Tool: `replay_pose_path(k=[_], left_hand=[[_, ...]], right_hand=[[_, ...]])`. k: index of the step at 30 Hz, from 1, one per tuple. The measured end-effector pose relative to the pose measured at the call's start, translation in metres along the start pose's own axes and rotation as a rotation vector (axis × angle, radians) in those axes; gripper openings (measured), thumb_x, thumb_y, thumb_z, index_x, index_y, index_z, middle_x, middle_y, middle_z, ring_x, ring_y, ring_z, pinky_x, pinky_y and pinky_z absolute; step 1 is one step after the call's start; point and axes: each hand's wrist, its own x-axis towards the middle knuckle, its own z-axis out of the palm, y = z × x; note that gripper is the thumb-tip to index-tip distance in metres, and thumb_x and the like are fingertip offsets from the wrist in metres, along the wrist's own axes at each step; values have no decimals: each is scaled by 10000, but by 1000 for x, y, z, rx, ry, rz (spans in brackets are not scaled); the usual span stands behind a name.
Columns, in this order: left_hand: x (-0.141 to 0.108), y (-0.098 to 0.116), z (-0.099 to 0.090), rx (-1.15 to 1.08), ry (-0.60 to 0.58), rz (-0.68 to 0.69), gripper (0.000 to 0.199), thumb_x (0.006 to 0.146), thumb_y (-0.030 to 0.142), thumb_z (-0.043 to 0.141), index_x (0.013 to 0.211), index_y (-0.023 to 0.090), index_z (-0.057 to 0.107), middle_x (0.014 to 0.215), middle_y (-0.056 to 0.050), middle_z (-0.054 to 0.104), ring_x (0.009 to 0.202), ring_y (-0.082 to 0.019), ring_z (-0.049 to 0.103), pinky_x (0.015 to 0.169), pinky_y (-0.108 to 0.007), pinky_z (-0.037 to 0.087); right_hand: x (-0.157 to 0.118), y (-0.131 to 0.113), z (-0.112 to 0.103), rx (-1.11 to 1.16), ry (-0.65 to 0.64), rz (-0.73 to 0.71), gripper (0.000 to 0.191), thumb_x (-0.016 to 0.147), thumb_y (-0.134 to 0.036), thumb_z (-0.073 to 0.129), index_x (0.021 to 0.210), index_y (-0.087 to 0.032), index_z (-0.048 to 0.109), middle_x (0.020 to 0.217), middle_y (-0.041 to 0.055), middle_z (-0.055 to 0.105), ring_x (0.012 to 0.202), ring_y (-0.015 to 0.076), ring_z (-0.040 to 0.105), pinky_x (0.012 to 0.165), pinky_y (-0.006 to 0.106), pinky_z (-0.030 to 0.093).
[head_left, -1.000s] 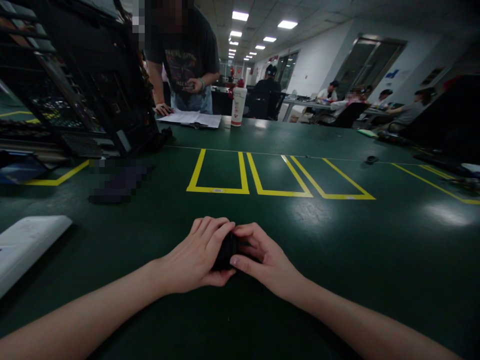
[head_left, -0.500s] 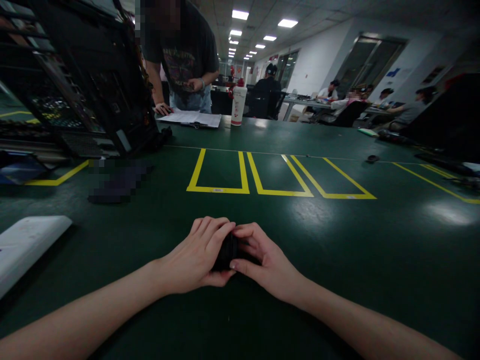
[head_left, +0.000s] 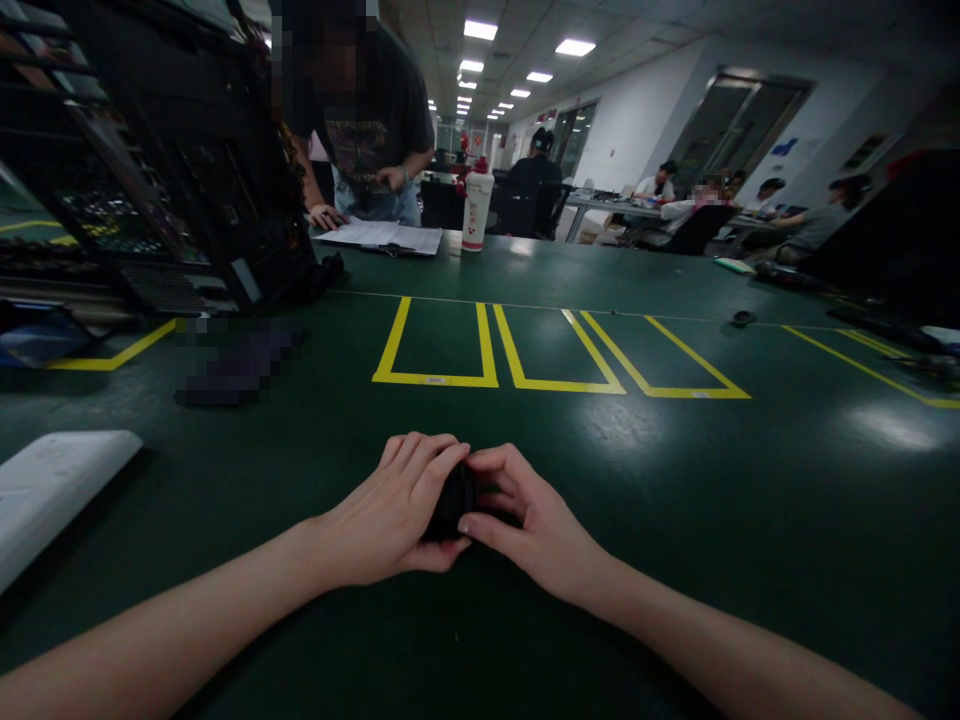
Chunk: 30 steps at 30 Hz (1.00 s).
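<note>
A black cylindrical object [head_left: 452,500], much like a camera lens, is held low over the green table at the near middle. Its far side and most of its body are covered by fingers. My left hand [head_left: 390,505] wraps around its left side, fingers over the top and thumb side underneath. From the right, my right hand [head_left: 529,515] grips its ringed end, thumb at the front and fingers curled at the back. Both hands nearly meet at the fingertips.
Yellow tape outlines [head_left: 435,380] mark the green table [head_left: 637,600]. A white box [head_left: 64,490] lies at left, near an open black computer case [head_left: 187,170]. Across stand a white cup [head_left: 475,210], papers [head_left: 390,235] and a leaning person [head_left: 367,130]. A small black ring-shaped piece [head_left: 742,318] lies right.
The person across the table has bent slightly lower over the papers. My two hands and the black object stay almost exactly where they were.
</note>
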Motion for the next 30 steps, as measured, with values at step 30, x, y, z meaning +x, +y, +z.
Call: replay_pose_path(k=[30], left_hand=[[2,4,-6,-16,-28,-33,661,756,265,611,1287,150,233,1221,-163,433,1054,-305,440,876,-466,362]], right_hand=[[-1,1,2,-32,38,3,367,791,-136,605,1112,-245,466,1128,33,509,1083,175,529,952,384,463]])
